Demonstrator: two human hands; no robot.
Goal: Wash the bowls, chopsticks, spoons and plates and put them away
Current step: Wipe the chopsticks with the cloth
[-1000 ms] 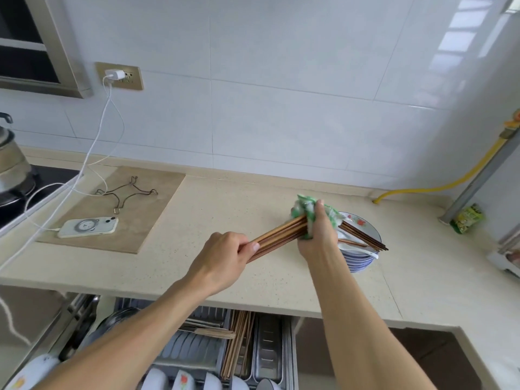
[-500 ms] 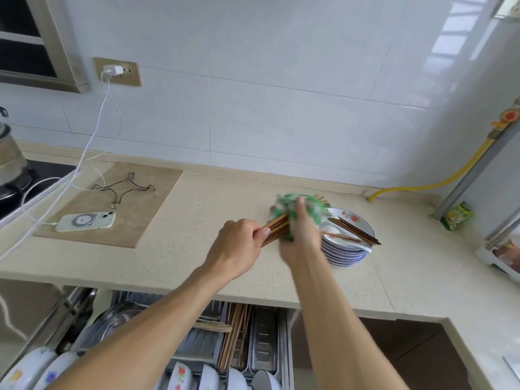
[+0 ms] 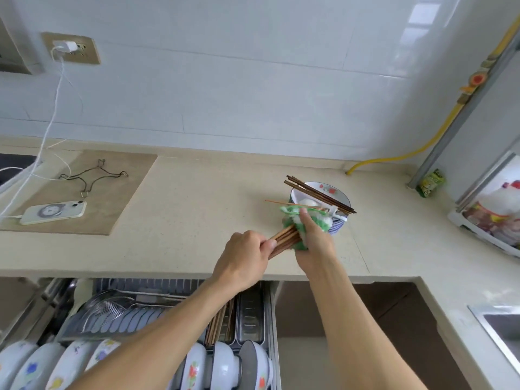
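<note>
Running between both hands, a bundle of chopsticks is gripped at its near end by the left hand; the right hand, farther along, clutches a green cloth around it.

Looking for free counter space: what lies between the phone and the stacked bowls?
Head view: bare countertop between phone and bowls.

The scene is brightly and evenly lit; window glare is reflected in the wall tiles at upper right. Edges are bowed by wide-angle distortion, and shadows appear faint.
</note>
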